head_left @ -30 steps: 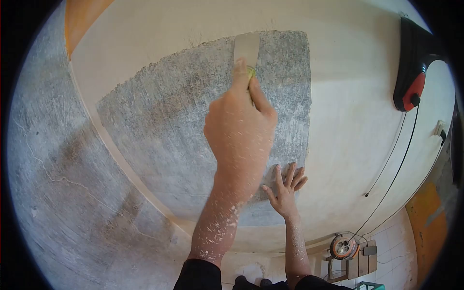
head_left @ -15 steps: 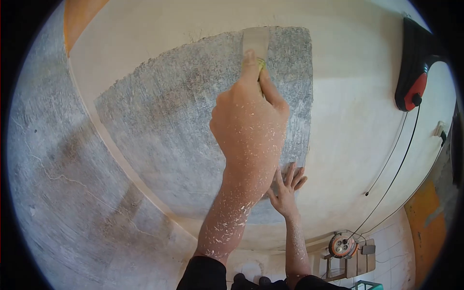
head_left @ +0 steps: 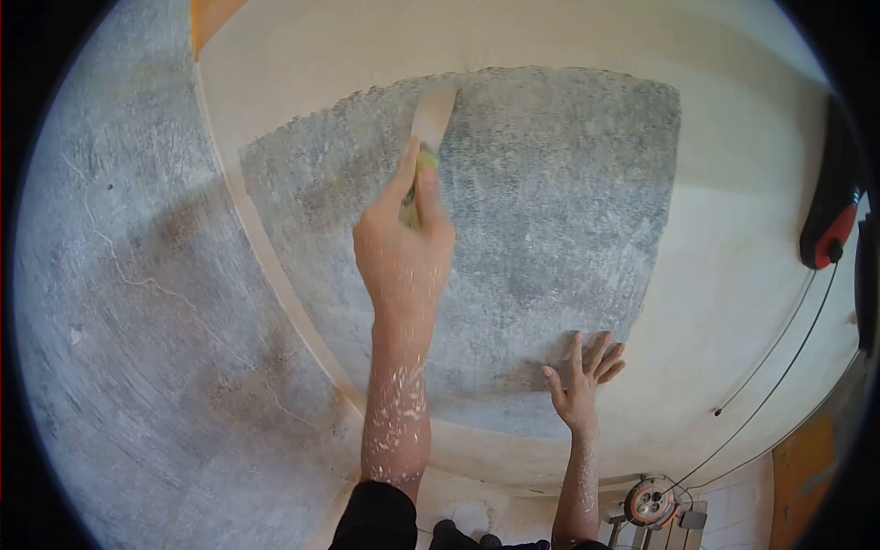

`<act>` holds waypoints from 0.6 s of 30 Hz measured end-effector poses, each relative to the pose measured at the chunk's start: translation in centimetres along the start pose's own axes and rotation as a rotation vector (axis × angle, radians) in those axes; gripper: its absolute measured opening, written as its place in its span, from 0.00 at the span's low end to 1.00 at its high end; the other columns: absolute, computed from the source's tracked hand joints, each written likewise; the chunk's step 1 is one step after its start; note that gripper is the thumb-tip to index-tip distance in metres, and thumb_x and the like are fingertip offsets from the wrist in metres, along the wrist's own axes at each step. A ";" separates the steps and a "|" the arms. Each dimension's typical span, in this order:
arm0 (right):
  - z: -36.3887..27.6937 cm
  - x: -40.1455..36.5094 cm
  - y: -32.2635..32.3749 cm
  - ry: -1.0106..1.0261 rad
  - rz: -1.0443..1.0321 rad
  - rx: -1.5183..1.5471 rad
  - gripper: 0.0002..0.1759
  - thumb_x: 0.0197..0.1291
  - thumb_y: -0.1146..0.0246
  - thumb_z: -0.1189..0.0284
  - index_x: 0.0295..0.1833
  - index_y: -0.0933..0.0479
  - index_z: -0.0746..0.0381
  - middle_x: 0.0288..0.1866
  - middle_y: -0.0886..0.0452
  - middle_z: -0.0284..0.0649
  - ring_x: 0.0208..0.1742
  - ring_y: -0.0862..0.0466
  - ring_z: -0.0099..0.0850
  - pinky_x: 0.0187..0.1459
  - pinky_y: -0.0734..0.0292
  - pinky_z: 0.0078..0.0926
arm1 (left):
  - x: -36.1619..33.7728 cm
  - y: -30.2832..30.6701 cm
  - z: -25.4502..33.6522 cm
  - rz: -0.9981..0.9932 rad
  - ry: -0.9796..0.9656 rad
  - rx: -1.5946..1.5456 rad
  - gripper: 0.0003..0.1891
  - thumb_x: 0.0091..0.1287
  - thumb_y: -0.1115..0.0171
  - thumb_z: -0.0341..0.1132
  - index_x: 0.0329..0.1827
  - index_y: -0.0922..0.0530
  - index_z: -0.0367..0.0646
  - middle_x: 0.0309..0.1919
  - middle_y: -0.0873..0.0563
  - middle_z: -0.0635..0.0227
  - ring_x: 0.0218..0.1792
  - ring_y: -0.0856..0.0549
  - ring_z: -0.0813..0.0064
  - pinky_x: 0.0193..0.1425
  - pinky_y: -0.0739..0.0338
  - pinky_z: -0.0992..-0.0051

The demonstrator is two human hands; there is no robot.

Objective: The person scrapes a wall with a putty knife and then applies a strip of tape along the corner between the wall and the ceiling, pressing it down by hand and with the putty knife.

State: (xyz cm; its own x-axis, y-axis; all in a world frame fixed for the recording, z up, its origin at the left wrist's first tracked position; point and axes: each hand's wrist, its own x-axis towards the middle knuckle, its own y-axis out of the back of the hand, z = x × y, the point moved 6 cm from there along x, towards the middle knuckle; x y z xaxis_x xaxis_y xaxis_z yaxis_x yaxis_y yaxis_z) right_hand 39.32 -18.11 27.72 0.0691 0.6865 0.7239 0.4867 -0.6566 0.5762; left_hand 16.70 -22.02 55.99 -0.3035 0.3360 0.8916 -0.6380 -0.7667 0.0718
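Observation:
My left hand [head_left: 403,247] is closed around the green handle of a scraper [head_left: 434,115]. Its pale, wide blade points up and lies near the jagged upper edge of a rough grey patch [head_left: 550,211] on the wall. Lower and to the right, my right hand [head_left: 581,390] rests against the patch near its lower right side, fingers spread and holding nothing. White flecks cover both forearms.
Cream wall coating [head_left: 742,183] surrounds the patch. A pale strip separates it from a grey wall [head_left: 165,321] at left. At right hangs a black and red device [head_left: 832,234] with cords; below stands a cable reel [head_left: 647,502] near a wooden stool.
The view has shifted, and the wall appears further right. My left hand has moved the scraper leftward along the patch's upper edge. My right hand still rests on the wall, fingers spread.

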 end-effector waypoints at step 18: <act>-0.1 0.0 0.1 0.006 -0.009 -0.043 0.40 0.63 0.44 0.49 0.75 0.49 0.51 0.77 0.73 0.55 0.74 0.81 0.58 0.65 0.87 0.65 | 2.9 2.0 -2.2 0.021 0.007 0.075 0.17 0.69 0.46 0.40 0.57 0.21 0.42 0.36 0.13 0.53 0.36 0.13 0.67 0.42 0.22 0.71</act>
State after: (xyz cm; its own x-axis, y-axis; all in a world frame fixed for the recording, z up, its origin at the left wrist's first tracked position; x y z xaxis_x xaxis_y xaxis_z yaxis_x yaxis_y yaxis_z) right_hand 39.29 -18.19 27.73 0.0595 0.6907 0.7207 0.4492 -0.6632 0.5986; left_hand 13.01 -21.40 57.75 -0.3210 0.3231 0.8902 -0.5766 -0.8124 0.0869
